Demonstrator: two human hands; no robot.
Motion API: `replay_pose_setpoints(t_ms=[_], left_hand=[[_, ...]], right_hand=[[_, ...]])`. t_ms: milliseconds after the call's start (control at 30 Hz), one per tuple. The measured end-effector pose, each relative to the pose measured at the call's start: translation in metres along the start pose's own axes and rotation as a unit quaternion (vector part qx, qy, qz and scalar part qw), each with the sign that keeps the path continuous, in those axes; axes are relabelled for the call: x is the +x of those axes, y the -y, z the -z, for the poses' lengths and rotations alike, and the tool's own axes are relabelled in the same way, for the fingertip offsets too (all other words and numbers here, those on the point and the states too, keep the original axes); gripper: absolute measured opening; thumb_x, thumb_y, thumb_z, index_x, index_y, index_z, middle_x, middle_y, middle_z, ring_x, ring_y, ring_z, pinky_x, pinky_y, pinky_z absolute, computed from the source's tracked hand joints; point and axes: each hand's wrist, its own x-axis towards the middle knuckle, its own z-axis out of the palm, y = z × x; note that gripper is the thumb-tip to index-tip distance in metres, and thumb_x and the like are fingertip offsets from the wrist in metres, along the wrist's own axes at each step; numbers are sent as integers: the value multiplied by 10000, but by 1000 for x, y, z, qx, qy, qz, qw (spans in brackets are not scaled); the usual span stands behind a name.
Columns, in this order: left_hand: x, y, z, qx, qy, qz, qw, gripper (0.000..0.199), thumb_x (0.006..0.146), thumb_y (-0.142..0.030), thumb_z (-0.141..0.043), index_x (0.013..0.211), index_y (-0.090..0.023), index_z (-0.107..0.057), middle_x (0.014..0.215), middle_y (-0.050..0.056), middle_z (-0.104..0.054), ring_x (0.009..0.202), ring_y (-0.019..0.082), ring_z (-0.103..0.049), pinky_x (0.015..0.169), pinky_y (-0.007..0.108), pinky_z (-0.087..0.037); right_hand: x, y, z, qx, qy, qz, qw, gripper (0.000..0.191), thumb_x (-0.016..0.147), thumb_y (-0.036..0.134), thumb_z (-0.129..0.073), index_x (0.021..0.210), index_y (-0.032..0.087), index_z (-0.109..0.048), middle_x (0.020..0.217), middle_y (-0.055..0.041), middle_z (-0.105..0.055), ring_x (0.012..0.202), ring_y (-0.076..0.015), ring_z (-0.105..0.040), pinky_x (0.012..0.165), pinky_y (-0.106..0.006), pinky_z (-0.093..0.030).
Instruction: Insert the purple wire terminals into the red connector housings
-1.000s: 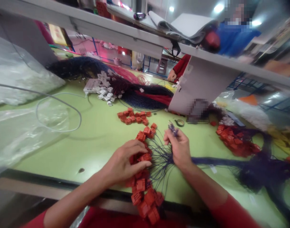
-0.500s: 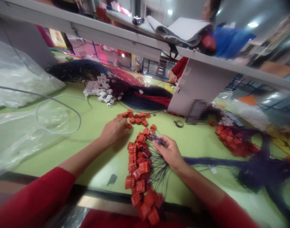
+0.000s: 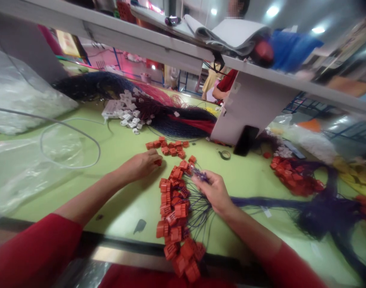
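My left hand [image 3: 143, 163] is pinched on a small red connector housing [image 3: 159, 161], just above the green table. Beyond its fingers lies a loose group of the same red housings [image 3: 173, 149]. My right hand [image 3: 215, 191] is closed on a few purple wires [image 3: 201, 174], whose crimped ends stick out toward the left. Beside it, a long row of red housings [image 3: 171, 216] with purple wires plugged in reaches to the table's near edge. The wire bundle [image 3: 269, 203] runs from under my right wrist to the right.
White connectors [image 3: 131, 114] on dark wires lie at the back, near clear plastic bags [image 3: 27, 100]. A tape roll [image 3: 224, 155] and a black phone [image 3: 246, 140] are by the shelf's upright panel. More wired red housings [image 3: 293, 176] lie at right. A shelf [image 3: 171, 52] spans overhead.
My left hand has drawn back slightly from the loose red housings, with one housing now showing in its fingers. My right hand stays nearly in place with the purple wires.
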Motion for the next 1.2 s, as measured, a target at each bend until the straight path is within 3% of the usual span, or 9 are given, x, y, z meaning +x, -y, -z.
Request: replay_pose_setpoints(t_ms=[133,267,433,767,900,1067,1200], left_hand=[[-8,-15,6,-45,-30,8,999,265,936,-388,-558,960,-193,-735,961,88,-688,815,199,-671,749,321,-560],[-21,-61,11,-197,-112,9,974,290,933,-435,-628,1066,-189,-705,1121,109,-728,924,207,-698,734,301,-577],[-33,-103,4,-274,-121,-12,954,280,917,-392,-693,1100,-181,-709,1025,82,-774,823,180,-723,741,303,-603],[-38,-107,2,-270,-140,-24,952,274,917,-355,-706,1123,-174,-709,1049,93,-760,839,174,-720,742,294,-609],[-39,-111,3,-246,-157,-55,955,243,924,-328,-704,1124,-190,-691,1041,84,-746,856,176,-715,762,308,-610],[-43,-114,3,-184,-169,-110,962,239,941,-232,-681,1174,-185,-651,1095,98,-701,1009,204,-688,901,353,-590],[-46,-114,-1,-162,-166,-130,964,239,953,-224,-660,1189,-183,-644,1108,103,-675,1003,205,-687,876,334,-599]], right_hand=[[-2,4,-1,-2,-1,-7,1000,337,758,421,-763,645,184,-552,554,66,-395,546,-87,-320,529,-242,-279],[-4,7,-1,-28,9,-6,1000,328,774,418,-743,640,189,-550,571,56,-403,561,-97,-335,544,-243,-301],[-7,10,1,-61,36,19,997,319,791,453,-722,688,185,-583,596,47,-419,579,-104,-345,560,-241,-327],[-9,9,2,-105,56,22,993,275,822,407,-671,697,186,-566,613,47,-414,571,-102,-326,557,-244,-326],[-11,14,1,-119,52,15,991,286,810,416,-681,687,193,-550,595,50,-405,554,-101,-317,529,-240,-313],[-12,10,1,-119,68,31,990,262,834,391,-669,708,192,-554,616,43,-440,574,-106,-348,557,-240,-349],[-12,1,3,-116,83,25,989,239,853,383,-668,752,186,-578,651,29,-489,602,-114,-404,565,-234,-371]])
